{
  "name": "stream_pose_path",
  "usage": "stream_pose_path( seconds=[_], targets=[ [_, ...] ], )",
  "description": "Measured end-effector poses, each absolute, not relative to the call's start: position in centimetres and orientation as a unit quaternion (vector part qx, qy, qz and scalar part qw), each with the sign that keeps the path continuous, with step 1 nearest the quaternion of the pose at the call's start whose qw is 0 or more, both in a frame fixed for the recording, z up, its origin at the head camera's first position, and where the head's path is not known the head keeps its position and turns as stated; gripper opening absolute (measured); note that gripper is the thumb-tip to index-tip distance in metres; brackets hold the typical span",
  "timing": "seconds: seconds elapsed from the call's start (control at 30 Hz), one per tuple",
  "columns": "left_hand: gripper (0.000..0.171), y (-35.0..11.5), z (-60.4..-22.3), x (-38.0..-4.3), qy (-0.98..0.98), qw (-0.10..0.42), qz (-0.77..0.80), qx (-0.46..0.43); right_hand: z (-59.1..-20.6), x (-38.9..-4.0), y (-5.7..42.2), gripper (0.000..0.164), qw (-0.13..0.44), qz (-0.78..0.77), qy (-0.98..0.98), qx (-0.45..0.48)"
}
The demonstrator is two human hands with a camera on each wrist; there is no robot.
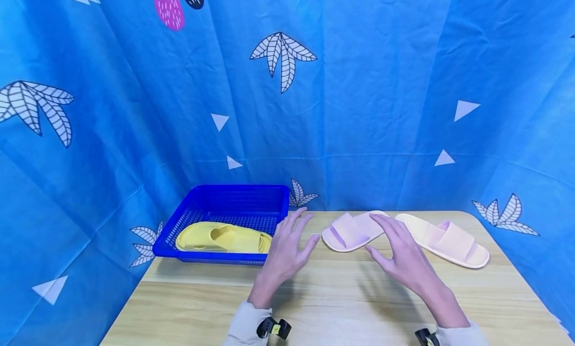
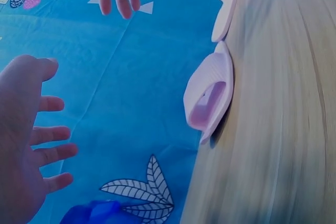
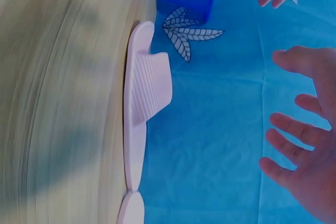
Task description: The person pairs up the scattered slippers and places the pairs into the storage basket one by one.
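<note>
Both hands hover over the table with nothing in them. My left hand (image 1: 286,248), fingers spread, overlaps the right end of the blue basket (image 1: 188,256) in the head view. Inside that basket lies a yellow slipper (image 1: 211,237). Just left of my right hand (image 1: 402,251), a pink slipper (image 1: 352,231) lies on the table, partly behind the fingertips. A second slipper (image 1: 462,243), pale pink with a cream heel end, lies to the right of that hand. In the right wrist view the fingers (image 3: 294,124) are apart, clear of the pink slipper (image 3: 152,85).
The light wooden table (image 1: 332,296) reaches back to a blue patterned curtain (image 1: 368,111), which also hangs along both sides. The basket stands at the table's back left, with the two slippers along the back right.
</note>
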State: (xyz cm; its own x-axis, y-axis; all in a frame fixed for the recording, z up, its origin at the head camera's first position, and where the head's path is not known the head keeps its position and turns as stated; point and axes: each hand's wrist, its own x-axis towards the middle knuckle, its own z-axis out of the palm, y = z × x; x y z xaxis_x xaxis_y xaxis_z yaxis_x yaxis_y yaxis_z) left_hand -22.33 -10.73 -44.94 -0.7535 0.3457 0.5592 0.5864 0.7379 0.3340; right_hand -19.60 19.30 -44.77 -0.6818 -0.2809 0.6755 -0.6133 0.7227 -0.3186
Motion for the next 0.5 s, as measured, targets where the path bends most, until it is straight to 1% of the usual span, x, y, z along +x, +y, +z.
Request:
stream_pose_path(
  seconds=[0.27, 0.5],
  targets=[
    [0.057, -9.1, -45.1, -22.8, -0.909, 0.216, -0.246, -0.257, -44.5, -19.4, 21.0, 0.079, 0.295, 0.263, -0.887, 0.240],
    [0.057, -7.7, -45.4, -23.3, -0.912, 0.209, -0.240, -0.259, -44.8, -19.5, 22.5, 0.082, 0.300, 0.264, -0.886, 0.233]
  ],
)
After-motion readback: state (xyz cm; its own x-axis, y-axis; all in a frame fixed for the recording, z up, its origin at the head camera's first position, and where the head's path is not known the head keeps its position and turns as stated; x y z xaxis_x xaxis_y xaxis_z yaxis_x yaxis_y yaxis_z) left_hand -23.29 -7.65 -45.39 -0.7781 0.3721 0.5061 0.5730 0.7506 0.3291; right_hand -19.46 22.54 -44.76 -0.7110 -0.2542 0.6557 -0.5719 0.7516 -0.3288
